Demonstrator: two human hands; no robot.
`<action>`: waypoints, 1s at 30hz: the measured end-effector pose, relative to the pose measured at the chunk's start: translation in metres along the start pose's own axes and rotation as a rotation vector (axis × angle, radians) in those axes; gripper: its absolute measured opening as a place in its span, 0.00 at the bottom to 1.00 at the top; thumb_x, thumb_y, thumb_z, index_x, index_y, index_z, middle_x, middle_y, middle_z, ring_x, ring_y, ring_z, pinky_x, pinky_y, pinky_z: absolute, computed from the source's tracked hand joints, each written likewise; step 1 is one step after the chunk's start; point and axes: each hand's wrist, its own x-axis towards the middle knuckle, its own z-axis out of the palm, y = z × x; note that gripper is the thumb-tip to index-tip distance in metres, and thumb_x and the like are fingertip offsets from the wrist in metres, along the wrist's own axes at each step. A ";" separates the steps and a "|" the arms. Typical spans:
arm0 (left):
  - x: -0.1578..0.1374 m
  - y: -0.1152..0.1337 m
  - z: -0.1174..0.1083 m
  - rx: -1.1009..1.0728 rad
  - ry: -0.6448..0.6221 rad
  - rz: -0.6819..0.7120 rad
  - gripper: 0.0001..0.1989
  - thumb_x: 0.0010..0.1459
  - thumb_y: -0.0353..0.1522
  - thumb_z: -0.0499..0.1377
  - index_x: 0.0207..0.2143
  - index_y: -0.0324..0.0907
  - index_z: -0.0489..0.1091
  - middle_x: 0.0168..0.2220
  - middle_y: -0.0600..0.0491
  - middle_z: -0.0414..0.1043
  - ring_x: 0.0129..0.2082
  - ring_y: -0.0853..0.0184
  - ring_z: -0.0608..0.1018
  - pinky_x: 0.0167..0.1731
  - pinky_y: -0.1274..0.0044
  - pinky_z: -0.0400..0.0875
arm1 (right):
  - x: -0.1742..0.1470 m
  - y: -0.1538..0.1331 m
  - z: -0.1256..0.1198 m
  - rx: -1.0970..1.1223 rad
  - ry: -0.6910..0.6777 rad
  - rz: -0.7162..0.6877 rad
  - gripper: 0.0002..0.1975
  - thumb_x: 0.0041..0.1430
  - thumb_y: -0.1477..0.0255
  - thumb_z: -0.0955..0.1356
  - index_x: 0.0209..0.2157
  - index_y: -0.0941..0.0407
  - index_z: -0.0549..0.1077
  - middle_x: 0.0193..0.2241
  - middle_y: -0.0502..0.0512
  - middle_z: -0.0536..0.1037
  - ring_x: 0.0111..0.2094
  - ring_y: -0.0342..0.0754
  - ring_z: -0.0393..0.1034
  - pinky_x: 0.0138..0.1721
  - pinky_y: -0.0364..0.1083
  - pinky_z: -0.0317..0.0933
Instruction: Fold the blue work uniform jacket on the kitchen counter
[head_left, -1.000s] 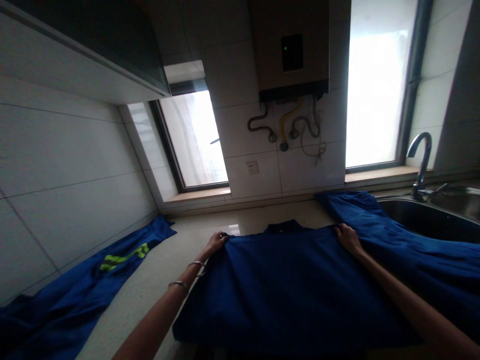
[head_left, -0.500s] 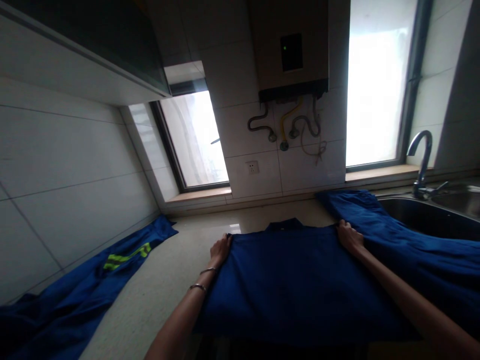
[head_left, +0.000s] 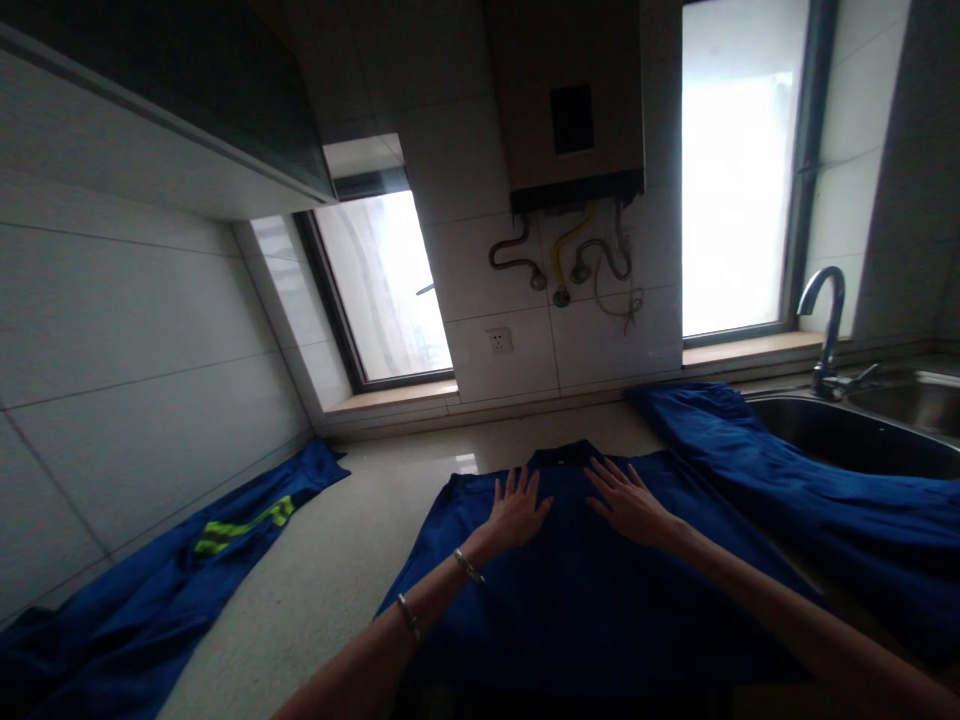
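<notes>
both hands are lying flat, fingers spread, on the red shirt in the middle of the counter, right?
Not quite: the shirt is blue, not red. The head view shows the left hand and the right hand lying flat on it, fingers spread, in the middle of the counter.

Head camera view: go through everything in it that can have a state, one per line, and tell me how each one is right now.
Left hand: open, flat on the shirt.
Right hand: open, flat on the shirt.
Dark blue collared shirt: spread flat on the counter.
Blue garment with yellow-green stripes: lying along the tiled wall.
Blue cloth beside the sink: crumpled.
Chrome tap: no water seen.
Steel sink: contents too dark to tell.
</notes>
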 end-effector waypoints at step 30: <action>-0.063 -0.153 -0.026 0.103 0.138 -0.308 0.28 0.56 0.38 0.49 0.56 0.33 0.56 0.57 0.38 0.57 0.58 0.55 0.58 0.56 0.66 0.53 | -0.153 0.018 -0.049 0.424 0.071 0.158 0.25 0.55 0.56 0.60 0.54 0.46 0.65 0.54 0.51 0.66 0.53 0.55 0.61 0.56 0.55 0.56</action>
